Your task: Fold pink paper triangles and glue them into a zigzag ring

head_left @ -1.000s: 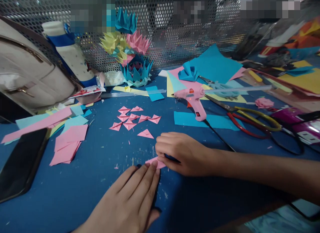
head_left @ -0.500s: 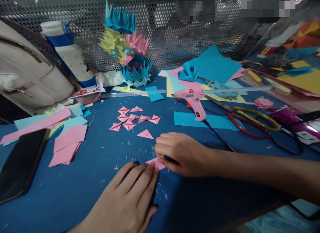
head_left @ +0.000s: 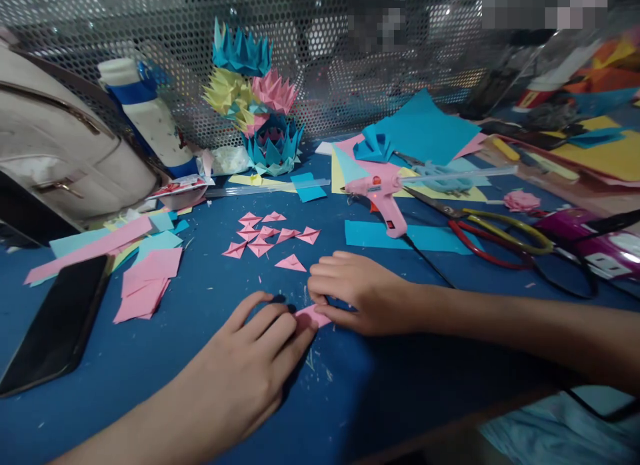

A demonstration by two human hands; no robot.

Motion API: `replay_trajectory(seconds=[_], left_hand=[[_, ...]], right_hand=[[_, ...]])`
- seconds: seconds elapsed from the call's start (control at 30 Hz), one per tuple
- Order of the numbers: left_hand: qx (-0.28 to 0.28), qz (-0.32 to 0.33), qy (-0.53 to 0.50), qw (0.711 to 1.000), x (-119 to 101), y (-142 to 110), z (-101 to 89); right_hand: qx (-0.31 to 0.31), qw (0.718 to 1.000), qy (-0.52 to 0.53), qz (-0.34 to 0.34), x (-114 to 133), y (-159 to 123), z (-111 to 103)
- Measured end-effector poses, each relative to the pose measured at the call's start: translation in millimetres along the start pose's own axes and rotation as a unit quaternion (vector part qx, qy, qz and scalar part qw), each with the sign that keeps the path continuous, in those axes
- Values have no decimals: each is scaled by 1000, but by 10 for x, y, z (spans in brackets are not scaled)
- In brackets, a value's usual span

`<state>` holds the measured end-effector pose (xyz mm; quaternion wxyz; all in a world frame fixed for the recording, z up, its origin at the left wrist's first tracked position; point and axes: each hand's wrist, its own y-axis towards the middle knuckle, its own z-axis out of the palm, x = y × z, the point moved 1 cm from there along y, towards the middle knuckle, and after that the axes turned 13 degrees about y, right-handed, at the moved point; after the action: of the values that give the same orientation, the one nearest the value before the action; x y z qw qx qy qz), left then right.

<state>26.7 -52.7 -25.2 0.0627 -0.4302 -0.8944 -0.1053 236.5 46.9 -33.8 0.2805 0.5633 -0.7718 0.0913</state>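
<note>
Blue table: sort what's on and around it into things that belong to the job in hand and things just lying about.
Seems to belong: pink paper touched by left hand and right hand; folded pink pieces; stacked pink sheets; perhaps the glue gun.

Seems just lying about: black phone; bottle; pale bag.

From my end I'm seeing the phone (head_left: 57, 325) lying far left, paper slips (head_left: 150, 285) just right of it, the bag (head_left: 75, 145) behind them. Triangles (head_left: 260, 246) are sitting mid-scene, paper flowers (head_left: 235, 95) behind, glue gun (head_left: 383, 200) then scissors (head_left: 493, 242) off right, a paper piece (head_left: 321, 316) lying between the left hand (head_left: 253, 362) and right hand (head_left: 363, 292) in front.
</note>
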Motion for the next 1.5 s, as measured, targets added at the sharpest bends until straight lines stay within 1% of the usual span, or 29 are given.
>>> replay_trajectory(seconds=[0.1,0.17,0.3,0.43,0.53,0.63,0.73,0.83,0.9,0.97,1.0,1.03,1.1,1.17,1.2,1.27,1.33,1.4,1.5], left_hand=[[11,13,35,999,-40,41,2],[-1,11,65,998,-83,78,-10],[-26,-6,105,994,-177,163,-22],[-14,-21,109,994,-204,223,-15],[7,-25,81,996,-167,206,-15],[27,-34,24,999,-109,115,-34],[25,-55,-20,998,-79,-20,-80],[23,-66,-34,997,-101,-125,-143],[27,-76,-54,995,-117,-141,-185],[25,-105,-95,990,-100,-105,-215],[17,-128,-123,984,-75,-69,-223],[7,-165,-156,974,-38,-26,-225],[-21,-232,-226,946,49,79,-208],[-20,-286,-287,914,131,188,-162],[-6,-297,-328,897,160,241,-131],[14,-284,-405,869,193,336,-70],[25,-263,-453,852,205,410,-22],[32,-258,-472,843,206,462,3],[31,-260,-482,836,193,512,-1]], right_hand=[[16,999,30,26,1,10,-30],[25,998,38,36,10,12,-42],[27,998,37,32,22,12,-41],[28,999,26,19,11,10,-34],[30,999,23,18,2,-1,-39],[25,999,25,16,-3,-17,-45],[23,999,30,11,-9,-30,-46],[18,999,42,6,-14,-33,-48],[13,998,53,5,-13,-34,-56],[5,998,68,0,-10,-38,-67],[0,997,78,-5,-9,-42,-73],[-7,996,91,-10,-9,-50,-77],[-26,993,112,-19,-15,-72,-78],[-57,992,112,-34,-28,-104,-71],[-75,991,100,-47,-36,-121,-66],[-107,989,66,-80,-50,-154,-57],[-122,986,42,-109,-62,-175,-52],[-125,984,40,-125,-72,-181,-55],[-132,981,62,-127,-82,-174,-72]])
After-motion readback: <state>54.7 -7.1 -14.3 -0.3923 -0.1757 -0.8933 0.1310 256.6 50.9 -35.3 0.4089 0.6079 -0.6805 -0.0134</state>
